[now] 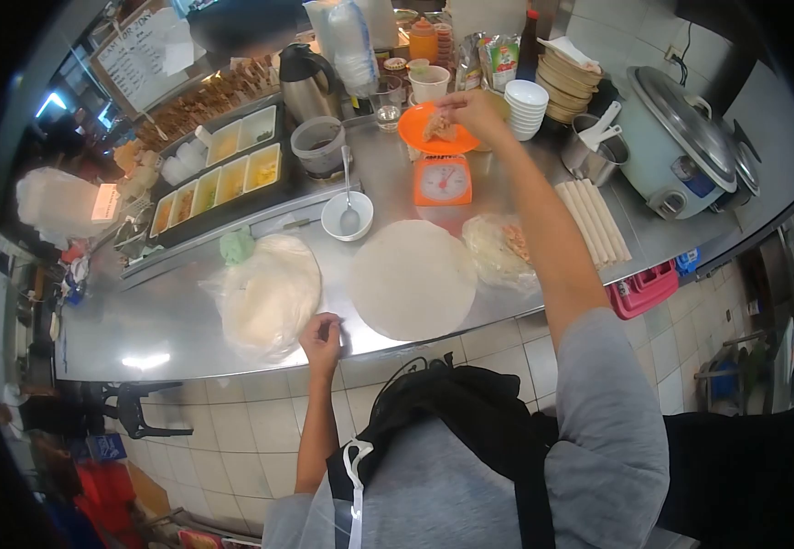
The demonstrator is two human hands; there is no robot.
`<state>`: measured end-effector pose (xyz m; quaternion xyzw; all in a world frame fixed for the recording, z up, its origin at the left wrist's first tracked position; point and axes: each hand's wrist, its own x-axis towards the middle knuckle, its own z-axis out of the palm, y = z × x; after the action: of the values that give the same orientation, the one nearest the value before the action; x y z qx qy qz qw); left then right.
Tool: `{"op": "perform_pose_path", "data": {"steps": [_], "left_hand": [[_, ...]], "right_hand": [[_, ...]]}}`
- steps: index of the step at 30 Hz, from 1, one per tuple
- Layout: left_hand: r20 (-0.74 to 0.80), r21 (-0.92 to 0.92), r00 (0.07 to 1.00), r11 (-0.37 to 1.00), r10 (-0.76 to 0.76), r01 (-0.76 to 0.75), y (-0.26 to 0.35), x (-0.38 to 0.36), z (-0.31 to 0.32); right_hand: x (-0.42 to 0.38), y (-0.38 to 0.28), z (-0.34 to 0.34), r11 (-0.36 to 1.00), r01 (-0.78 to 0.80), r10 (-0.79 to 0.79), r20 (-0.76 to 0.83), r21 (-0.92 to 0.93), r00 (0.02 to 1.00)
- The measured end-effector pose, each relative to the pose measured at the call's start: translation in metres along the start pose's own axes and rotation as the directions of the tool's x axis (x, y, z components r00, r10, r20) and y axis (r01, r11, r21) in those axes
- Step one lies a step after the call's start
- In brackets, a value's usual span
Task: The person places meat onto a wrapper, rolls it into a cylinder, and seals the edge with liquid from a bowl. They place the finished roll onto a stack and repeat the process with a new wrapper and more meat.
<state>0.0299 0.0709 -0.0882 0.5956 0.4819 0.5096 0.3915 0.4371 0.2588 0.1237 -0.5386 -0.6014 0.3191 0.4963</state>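
Note:
An orange plate (413,135) rests on top of an orange kitchen scale (443,183). My right hand (475,114) reaches over the plate, its fingers pinched on a clump of pale filling (439,126). By the front edge of the counter, my left hand (322,339) is closed with its fingers curled; nothing shows in it. Just beyond it lies a plastic bag of round wrappers (273,288). A single round wrapper (411,279) lies flat on the steel counter in front of me. To its right is a clear bag of shredded filling (499,247).
A white bowl with a spoon (347,220) stands left of the scale. Several rolled wraps (592,222) lie at the right, near a pot with utensils (594,151) and a rice cooker (685,137). Topping trays (219,188) and a steel flask (308,82) line the back left.

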Motion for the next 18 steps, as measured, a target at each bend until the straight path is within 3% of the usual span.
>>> {"op": "perform_pose_path", "data": {"steps": [1, 3, 4, 6, 9, 13, 15, 16, 18], "left_hand": [[-0.007, 0.005, 1.0, 1.0, 0.004, -0.004, -0.001, 0.0, 0.0], [0.004, 0.02, 1.0, 1.0, 0.015, -0.015, -0.002, 0.0, 0.0], [0.0, 0.023, 1.0, 1.0, 0.013, -0.013, -0.002, -0.001, -0.001], [-0.026, 0.015, 1.0, 1.0, 0.004, -0.003, -0.002, -0.001, 0.0], [-0.015, 0.065, 1.0, 0.998, 0.016, -0.015, -0.005, 0.001, -0.001], [0.003, -0.001, 1.0, 1.0, -0.019, 0.019, -0.002, 0.001, 0.001], [0.003, -0.013, 1.0, 1.0, -0.01, 0.01, 0.004, 0.0, 0.001], [0.009, -0.013, 1.0, 1.0, -0.01, 0.011, 0.005, 0.0, 0.001], [0.018, -0.032, 1.0, 0.999, -0.016, 0.016, 0.005, 0.0, 0.0]], "right_hand": [[0.005, 0.004, 0.003, 1.0, 0.007, -0.007, 0.004, 0.005, 1.0], [0.015, 0.013, 0.007, 0.919, -0.083, 0.04, -0.118, -0.386, 0.992], [0.018, 0.02, 0.007, 0.92, -0.081, 0.04, -0.113, -0.384, 0.993], [0.02, 0.034, 0.003, 0.882, 0.049, -0.146, -0.173, -0.468, 0.974], [-0.002, -0.01, -0.008, 0.888, -0.005, -0.089, -0.181, -0.46, 0.979], [0.01, 0.013, -0.031, 0.931, 0.061, -0.138, -0.192, -0.359, 0.972], [0.004, 0.009, -0.041, 0.992, 0.103, -0.117, -0.21, -0.077, 0.971], [-0.01, -0.006, -0.045, 0.992, 0.1, -0.114, -0.215, -0.078, 0.97], [-0.06, -0.049, -0.048, 0.949, 0.249, -0.294, -0.26, -0.192, 0.92]]}}
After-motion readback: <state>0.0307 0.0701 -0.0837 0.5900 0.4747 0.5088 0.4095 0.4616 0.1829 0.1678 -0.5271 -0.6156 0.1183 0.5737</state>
